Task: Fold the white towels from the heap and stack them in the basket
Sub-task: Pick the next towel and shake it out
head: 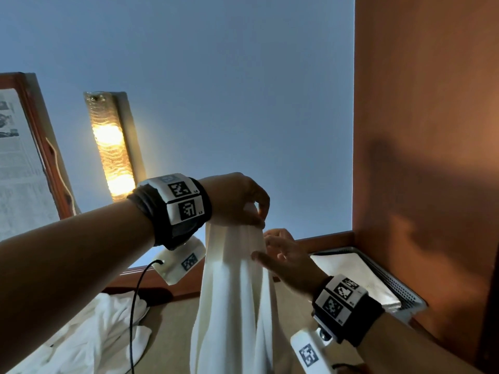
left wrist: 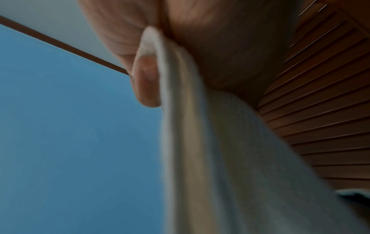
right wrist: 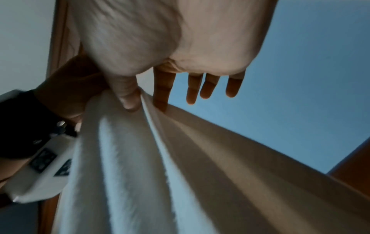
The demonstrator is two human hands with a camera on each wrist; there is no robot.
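The raised left hand (head: 237, 198) is pinching the white towel's (head: 232, 279) top edge; just below, the right hand (head: 286, 257) is pinching a fold, other fingers spread.

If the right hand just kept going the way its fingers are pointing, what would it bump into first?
Most likely the hanging white towel: the right hand points up and left, its thumb and forefinger already at a fold. Just beyond is the left hand pinching the towel's top. Depth is uncertain.
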